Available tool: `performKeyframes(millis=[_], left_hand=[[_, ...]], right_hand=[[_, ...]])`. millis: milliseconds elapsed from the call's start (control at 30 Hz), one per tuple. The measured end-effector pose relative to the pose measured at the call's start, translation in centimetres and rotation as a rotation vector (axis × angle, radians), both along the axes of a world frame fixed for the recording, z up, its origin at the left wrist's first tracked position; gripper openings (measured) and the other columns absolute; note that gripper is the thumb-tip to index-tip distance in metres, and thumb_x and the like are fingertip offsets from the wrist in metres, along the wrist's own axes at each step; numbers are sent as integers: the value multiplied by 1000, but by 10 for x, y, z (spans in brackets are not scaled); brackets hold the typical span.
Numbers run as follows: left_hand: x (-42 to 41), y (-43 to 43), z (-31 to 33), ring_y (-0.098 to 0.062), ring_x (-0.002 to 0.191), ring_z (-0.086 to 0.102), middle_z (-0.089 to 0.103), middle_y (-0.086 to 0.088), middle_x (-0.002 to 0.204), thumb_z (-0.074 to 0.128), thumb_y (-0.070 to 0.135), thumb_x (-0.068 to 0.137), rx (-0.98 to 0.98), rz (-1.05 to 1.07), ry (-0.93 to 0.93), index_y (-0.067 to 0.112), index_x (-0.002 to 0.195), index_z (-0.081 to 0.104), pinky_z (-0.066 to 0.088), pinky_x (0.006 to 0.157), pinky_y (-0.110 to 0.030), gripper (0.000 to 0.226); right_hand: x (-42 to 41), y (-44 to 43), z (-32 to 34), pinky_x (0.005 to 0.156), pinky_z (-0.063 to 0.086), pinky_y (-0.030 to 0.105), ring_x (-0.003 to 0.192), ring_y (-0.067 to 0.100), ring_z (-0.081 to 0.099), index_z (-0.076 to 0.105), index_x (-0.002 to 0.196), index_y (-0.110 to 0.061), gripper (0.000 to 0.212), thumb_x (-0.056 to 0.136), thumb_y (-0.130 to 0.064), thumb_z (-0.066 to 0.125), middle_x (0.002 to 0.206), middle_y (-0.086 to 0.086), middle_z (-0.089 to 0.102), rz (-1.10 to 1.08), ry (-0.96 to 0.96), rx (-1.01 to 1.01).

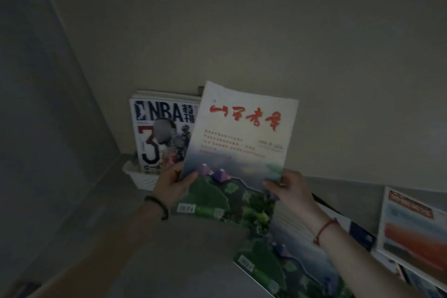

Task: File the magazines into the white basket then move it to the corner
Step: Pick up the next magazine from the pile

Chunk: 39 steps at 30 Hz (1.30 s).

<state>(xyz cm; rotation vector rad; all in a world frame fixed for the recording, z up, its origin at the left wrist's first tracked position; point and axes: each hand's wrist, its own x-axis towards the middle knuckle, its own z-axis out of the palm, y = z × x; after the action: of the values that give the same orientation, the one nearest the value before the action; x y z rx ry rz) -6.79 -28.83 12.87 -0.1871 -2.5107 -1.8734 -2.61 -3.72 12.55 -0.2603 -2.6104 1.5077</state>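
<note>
Left hand and right hand both pinch lower edge of red-title magazine, held above white basket at wall. NBA magazine already upright inside. Risk: floppy cover buckles on basket rim, or snags filed one.

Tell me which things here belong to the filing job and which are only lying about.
Job: red-titled magazine, held by left hand and right hand; NBA magazine standing in white basket; green-cover magazine and orange-cover magazine, not yet filed.
Not the job: dark bracelet, red cord, both worn on wrists.
</note>
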Motion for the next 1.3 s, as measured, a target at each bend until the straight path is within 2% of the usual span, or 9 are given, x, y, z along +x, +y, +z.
performKeyframes(millis=[67, 233, 367, 533, 767, 1000, 1100, 1200, 1300], left_hand=[[-19, -30, 10, -19, 94, 53, 60, -6, 102, 56, 11, 87, -119, 62, 7, 10, 119, 56, 44, 82, -29, 32], [-72, -93, 33, -32, 98, 59, 65, -20, 104, 56, 19, 88, -188, 225, -51, 1, 111, 61, 48, 91, -47, 29], [-115, -126, 41, -34, 96, 60, 66, -23, 102, 64, 8, 81, -164, 335, -15, -1, 107, 62, 48, 82, -36, 28], [-159, -147, 26, -40, 105, 57, 60, -27, 99, 60, -10, 78, -78, 355, -86, -7, 109, 58, 46, 96, -52, 31], [-191, -161, -40, -41, 102, 59, 64, -28, 110, 60, -5, 80, -128, 336, -196, -5, 107, 61, 49, 93, -50, 26], [-202, -161, -68, -26, 77, 58, 69, -21, 94, 65, 3, 76, -278, 374, -119, 1, 86, 64, 47, 69, -31, 10], [-205, -157, -67, -33, 91, 59, 64, -22, 104, 66, 0, 74, -201, 364, -84, 1, 96, 56, 52, 82, -42, 24], [-206, -153, -63, -38, 118, 50, 50, -21, 132, 62, -9, 76, 42, 330, -172, 4, 130, 37, 43, 101, -52, 61], [-208, -150, -63, -30, 130, 41, 44, -12, 142, 55, -7, 82, 65, 159, -165, 14, 138, 30, 35, 108, -50, 65]], right_hand=[[-25, -30, 15, 44, 39, 14, 39, -1, 49, 52, 40, -22, 43, 79, -12, 66, 40, -9, 54, -19, 77, 93], [-80, -98, 43, 61, 43, 31, 56, 16, 53, 58, 52, -16, 33, 84, -8, 58, 56, 0, 57, 41, 160, 88], [-120, -130, 49, 63, 47, 33, 62, 26, 59, 59, 53, -11, 32, 85, -8, 55, 63, 14, 66, 69, 160, 116], [-159, -156, 34, 49, 44, 23, 53, 22, 57, 63, 54, -5, 30, 83, -12, 60, 66, 18, 68, 8, 127, 176], [-189, -170, -13, 61, 53, 33, 69, 35, 66, 66, 66, 10, 25, 80, -10, 62, 71, 24, 70, -45, 1, 215], [-193, -169, -49, 44, 35, 15, 44, 7, 45, 56, 54, -11, 26, 78, -14, 66, 50, 2, 52, -128, -115, 274], [-192, -169, -55, 47, 44, 19, 51, 17, 54, 65, 62, -6, 18, 78, -13, 66, 62, 10, 64, -154, -170, 276], [-192, -171, -58, 59, 46, 25, 73, 27, 63, 64, 82, -5, 8, 78, -12, 65, 89, 17, 70, -173, -143, 247], [-197, -174, -57, 74, 51, 33, 97, 31, 57, 47, 108, -12, 44, 73, -16, 72, 111, 11, 56, -218, -44, 39]])
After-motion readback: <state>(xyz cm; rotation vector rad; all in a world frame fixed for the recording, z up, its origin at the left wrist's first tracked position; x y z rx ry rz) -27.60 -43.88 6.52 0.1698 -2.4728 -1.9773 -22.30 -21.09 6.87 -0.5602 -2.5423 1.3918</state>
